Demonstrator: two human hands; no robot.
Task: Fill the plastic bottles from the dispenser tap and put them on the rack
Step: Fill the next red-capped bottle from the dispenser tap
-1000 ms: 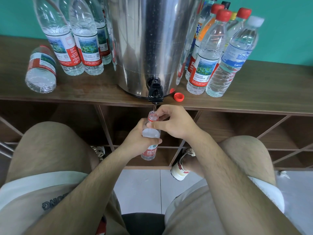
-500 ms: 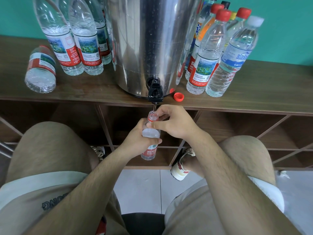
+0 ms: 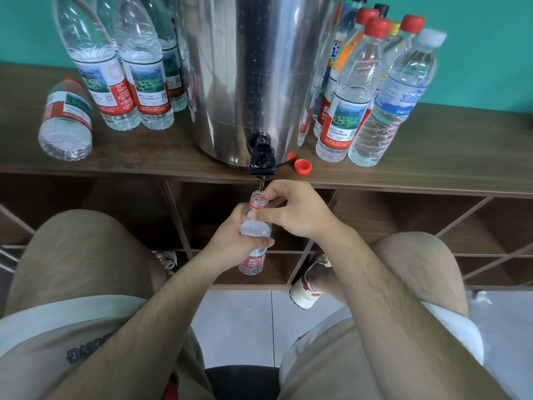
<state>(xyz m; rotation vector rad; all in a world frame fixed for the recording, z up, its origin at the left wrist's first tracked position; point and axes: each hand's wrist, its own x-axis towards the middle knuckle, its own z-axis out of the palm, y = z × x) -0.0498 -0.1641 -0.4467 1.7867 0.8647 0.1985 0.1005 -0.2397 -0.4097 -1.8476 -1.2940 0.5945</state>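
Two hands hold one bottle [image 3: 255, 230] near-upright, mouth just under the tap [image 3: 262, 158]: left hand [image 3: 230, 245] wraps its grip round the body, right hand [image 3: 294, 213] pinches the neck, nearer the tap lever above.

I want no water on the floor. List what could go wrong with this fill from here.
1. The bottle has a narrow mouth just below the tap; a small tilt could send the thin stream down its outside.
2. The left hand and right hand both hold the bottle, none the tap, so it may overflow before the tap is shut.
3. The loose red cap near the shelf edge could get knocked off.
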